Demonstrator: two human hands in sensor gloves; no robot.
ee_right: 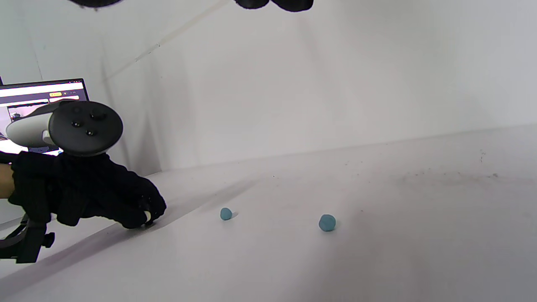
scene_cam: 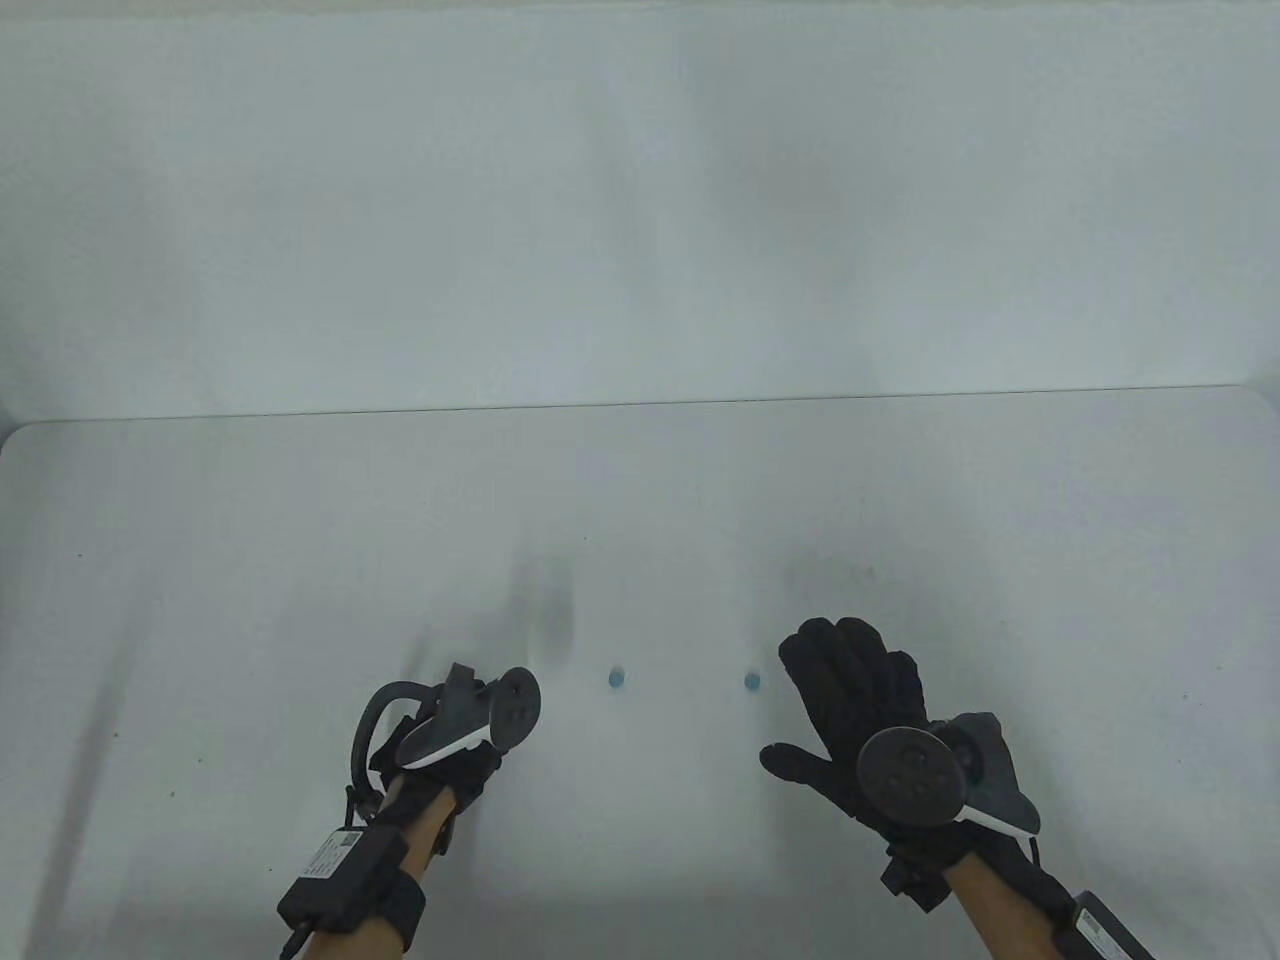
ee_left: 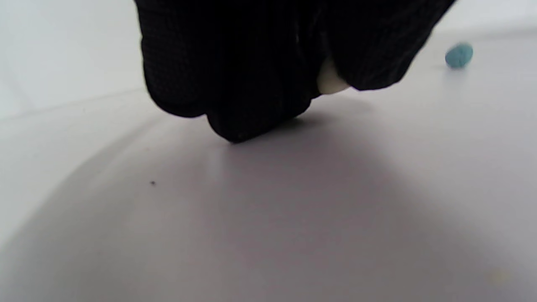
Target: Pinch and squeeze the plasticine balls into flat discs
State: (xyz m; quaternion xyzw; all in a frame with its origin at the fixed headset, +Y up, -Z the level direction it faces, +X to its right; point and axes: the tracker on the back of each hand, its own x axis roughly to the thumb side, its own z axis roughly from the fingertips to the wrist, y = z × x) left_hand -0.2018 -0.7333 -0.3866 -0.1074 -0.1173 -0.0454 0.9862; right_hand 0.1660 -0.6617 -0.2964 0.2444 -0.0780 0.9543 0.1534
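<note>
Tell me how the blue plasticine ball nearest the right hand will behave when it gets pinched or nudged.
The blue ball looks roundish and lies loose on the bare table, so a nudge would probably roll it a little. Its lumpy shape in the right wrist view suggests soft material that should dent and flatten rather than spring back. Being tiny beside the right hand, it is likely very light.

Two small blue plasticine balls lie on the white table, well apart from each other, side by side in a row across it. The left ball point(scene_cam: 617, 678) sits near the middle and looks a little egg-shaped, slightly taller than wide. The right ball point(scene_cam: 752, 682) is roundish with a lumpy, uneven surface. Both are still unflattened lumps, not discs. A small white piece point(ee_left: 331, 79) shows pinched between the fingertips of the left hand point(ee_right: 126, 205), low against the table; its full shape is hidden.
</note>
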